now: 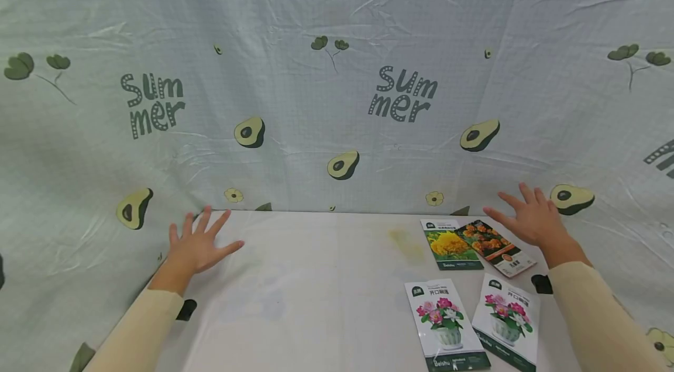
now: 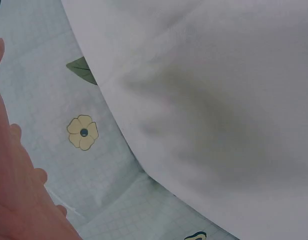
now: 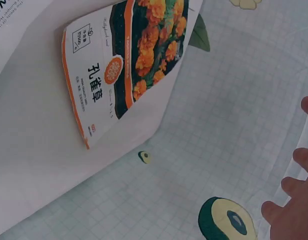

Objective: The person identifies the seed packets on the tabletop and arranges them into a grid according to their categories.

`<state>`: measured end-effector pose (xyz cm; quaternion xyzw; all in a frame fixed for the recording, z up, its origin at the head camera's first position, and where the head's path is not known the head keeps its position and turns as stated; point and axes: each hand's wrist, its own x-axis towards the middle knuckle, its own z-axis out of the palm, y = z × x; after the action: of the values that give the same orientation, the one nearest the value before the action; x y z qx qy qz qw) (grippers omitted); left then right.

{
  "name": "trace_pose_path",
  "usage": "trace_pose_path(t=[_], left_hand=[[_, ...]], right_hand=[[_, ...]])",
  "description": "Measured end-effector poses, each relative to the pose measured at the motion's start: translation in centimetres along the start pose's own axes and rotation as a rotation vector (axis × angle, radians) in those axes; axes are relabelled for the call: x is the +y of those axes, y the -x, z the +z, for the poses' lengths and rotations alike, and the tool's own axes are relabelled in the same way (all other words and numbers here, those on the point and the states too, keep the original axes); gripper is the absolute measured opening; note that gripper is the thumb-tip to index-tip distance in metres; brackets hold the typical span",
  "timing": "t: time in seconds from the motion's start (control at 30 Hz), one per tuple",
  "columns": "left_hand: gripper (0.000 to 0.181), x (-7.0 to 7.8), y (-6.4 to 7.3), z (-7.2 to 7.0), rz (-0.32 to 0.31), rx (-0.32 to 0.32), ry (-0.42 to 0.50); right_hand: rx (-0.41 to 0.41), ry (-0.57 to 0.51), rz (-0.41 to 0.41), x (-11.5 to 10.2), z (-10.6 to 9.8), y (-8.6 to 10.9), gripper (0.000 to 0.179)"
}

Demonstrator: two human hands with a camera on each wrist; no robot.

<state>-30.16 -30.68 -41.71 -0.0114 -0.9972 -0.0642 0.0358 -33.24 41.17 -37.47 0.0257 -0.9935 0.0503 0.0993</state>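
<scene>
- The left hand (image 1: 193, 250) at 10 o'clock on the table (image 1: 305, 302), the right hand (image 1: 536, 224) at 2 — fingers spread, nothing grasped.
- The yellow-flowered packet (image 1: 453, 246) and orange-flowered packet (image 1: 497, 246) are laid at 2 o'clock; two pink-flowered packets (image 1: 446, 319) (image 1: 508, 319) at 4.
- Placement in touching pairs seems done; what is left cannot be told.
- Only in the right wrist view are the orange-flowered packet's bold characters made legible.

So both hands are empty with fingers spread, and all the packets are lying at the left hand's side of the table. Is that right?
Not the side: the packets lie on the table at the side of the right hand, as the head view shows. That hand and the left hand are empty, fingers spread, as you say.
</scene>
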Motion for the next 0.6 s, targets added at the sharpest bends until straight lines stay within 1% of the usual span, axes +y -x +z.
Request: trace_pose_path(t=[0.2, 0.33, 0.5, 0.6], left_hand=[[0.103, 0.8, 0.5, 0.5, 0.015, 0.017, -0.004], [0.102, 1.3, 0.9, 0.9, 0.019, 0.027, -0.003], [0.1, 2.0, 1.5, 1.6, 0.04, 0.045, 0.007], [0.099, 2.4, 1.7, 1.9, 0.056, 0.069, 0.008]], right_hand=[[0.056, 0.0, -0.007, 0.3, 0.9, 0.5, 0.089], [0.096, 0.011, -0.033, 0.2, 1.6, 1.1, 0.087], [0.118, -0.009, -0.069, -0.1, 2.0, 1.9, 0.082], [0.125, -0.032, -0.079, -0.3, 2.3, 2.2, 0.081]])
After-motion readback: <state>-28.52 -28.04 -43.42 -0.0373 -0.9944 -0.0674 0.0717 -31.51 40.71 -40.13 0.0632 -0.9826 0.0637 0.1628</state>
